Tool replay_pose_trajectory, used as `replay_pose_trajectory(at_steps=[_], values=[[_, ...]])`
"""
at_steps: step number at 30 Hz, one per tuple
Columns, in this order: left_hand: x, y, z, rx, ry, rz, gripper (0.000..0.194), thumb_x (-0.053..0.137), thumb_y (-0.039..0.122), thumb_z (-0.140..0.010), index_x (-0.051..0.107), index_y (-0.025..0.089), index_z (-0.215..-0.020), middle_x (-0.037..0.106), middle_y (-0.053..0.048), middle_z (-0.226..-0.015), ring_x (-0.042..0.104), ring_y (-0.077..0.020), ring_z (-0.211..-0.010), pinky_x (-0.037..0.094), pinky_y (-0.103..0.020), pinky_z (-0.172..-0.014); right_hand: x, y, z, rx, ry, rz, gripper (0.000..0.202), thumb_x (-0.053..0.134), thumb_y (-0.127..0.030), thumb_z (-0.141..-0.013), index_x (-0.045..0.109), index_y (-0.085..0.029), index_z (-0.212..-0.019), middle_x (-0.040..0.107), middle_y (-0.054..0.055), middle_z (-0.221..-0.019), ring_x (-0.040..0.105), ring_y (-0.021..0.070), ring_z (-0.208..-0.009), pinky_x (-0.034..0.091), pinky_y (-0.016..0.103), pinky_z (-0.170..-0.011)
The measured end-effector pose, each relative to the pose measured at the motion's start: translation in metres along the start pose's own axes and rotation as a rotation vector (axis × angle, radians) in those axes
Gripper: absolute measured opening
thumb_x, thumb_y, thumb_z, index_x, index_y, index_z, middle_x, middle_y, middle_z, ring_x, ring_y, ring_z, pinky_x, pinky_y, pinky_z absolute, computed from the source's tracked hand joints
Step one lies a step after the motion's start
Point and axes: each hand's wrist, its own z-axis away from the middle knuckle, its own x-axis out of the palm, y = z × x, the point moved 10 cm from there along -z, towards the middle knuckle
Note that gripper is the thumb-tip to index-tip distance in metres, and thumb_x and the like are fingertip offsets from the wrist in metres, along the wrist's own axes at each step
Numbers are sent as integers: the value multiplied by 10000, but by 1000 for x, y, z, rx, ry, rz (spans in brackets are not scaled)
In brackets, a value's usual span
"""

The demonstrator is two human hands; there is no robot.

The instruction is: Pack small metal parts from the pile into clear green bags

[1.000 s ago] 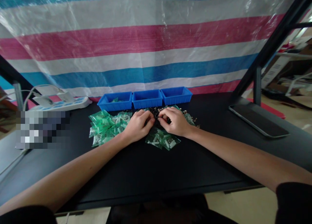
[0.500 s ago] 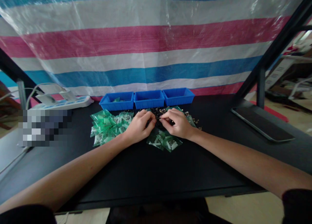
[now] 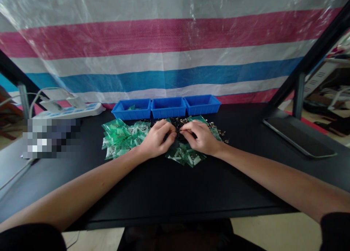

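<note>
Near the middle of the black table (image 3: pixel 175 192), my left hand (image 3: pixel 160 138) is closed, thumb against curled fingers. What it pinches, if anything, is too small to make out. My right hand (image 3: pixel 201 136) faces it a short gap away, thumb and forefinger pressed together over something tiny. Between and behind the hands lies a pile of small dark parts (image 3: pixel 179 123). Shiny metal pieces (image 3: pixel 222 133) are scattered past my right hand. Small green-tinted plastic bags (image 3: pixel 187 155) with white and metal pieces lie just below the hands. A larger heap of such bags (image 3: pixel 120 138) sits beside my left hand.
Three blue bins (image 3: pixel 168 108) stand in a row behind the hands; the left one holds some green bags. A white power strip (image 3: pixel 73 111) with plugs is at the back left. A phone (image 3: pixel 299 136) lies at the right. Striped plastic sheeting (image 3: pixel 164 36) hangs behind.
The view has tilted slightly down. My right finger and thumb have shifted a little in their pinch; both hands stay in nearly the same place.
</note>
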Motion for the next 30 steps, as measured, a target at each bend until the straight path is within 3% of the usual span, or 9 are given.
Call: replay_pose_trajectory(at_steps=[7,18,30], values=[[17,-9,1,-74,-159,26,291,325,261,-923,481,179,-691,503,-15,-653,486,-132,-627,402,-258,-609,6,4,0,34,-61,19,61,485,-191,-887,538,-193,-857,637,3,-714,562,132,-628,389,268,-642],[14,-7,-1,-41,-115,-71,263,355,223,-908,516,171,-707,477,-13,-656,468,-133,-636,381,-251,-601,13,14,1,101,-117,6,56,516,-213,-868,551,-182,-837,495,-51,-560,460,107,-527,350,251,-607],[16,-8,0,-55,-137,-61,265,358,228,-903,515,171,-696,482,-16,-659,482,-135,-644,392,-259,-611,17,18,3,147,-159,-40,61,507,-217,-854,550,-175,-840,443,-54,-549,439,98,-512,334,227,-540]])
